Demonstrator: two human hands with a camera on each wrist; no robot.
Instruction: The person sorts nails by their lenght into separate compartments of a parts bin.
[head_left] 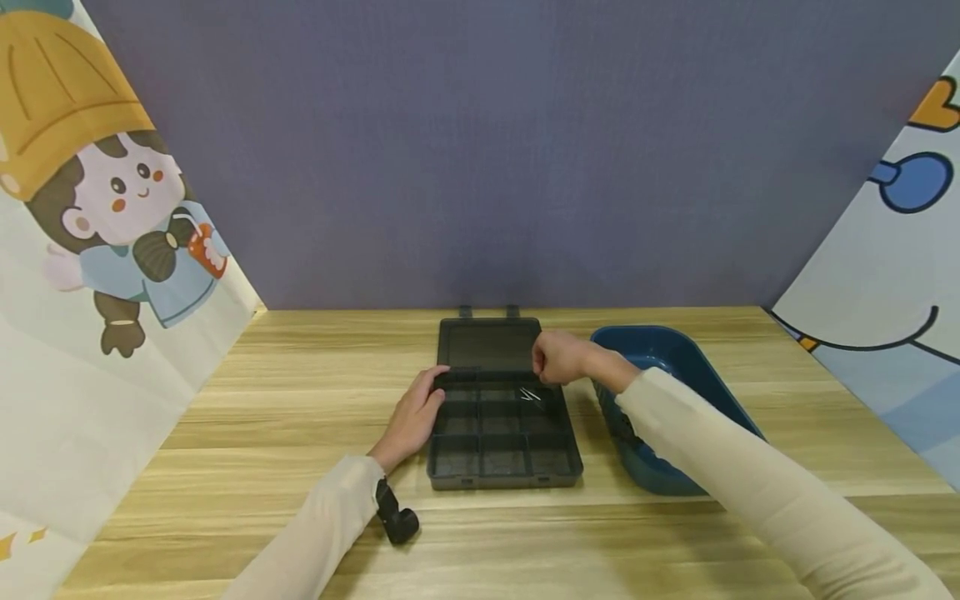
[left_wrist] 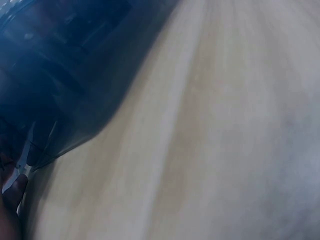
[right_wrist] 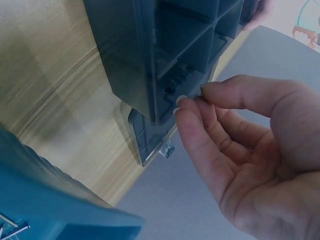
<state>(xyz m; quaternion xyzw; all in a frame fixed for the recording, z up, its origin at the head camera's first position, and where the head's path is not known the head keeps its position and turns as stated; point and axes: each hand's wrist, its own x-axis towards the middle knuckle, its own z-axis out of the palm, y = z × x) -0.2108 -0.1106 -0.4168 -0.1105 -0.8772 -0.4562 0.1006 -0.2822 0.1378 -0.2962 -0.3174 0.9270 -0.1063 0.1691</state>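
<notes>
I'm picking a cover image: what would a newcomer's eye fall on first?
Probably the big yellow-hatted cartoon figure on the left wall. Next, the dark divided box mid-table, its lid open, with the left hand at its left edge and the right hand over its far right. A blue bin stands to its right.

"What sort of place is this?"
"Looks like a small tabletop recording booth. A wood-grain table (head_left: 262, 417) meets a blue-grey partition (head_left: 487, 167) at the back."
"And the sides?"
"A white panel (head_left: 60, 400) on the left, printed with a cartoon figure (head_left: 138, 196), and a second printed panel (head_left: 900, 292) on the right."
"Why recording?"
"A wrist camera (head_left: 399, 523) sits by the left sleeve (head_left: 322, 508). Whether home or office lies around it, I can't tell."
</notes>
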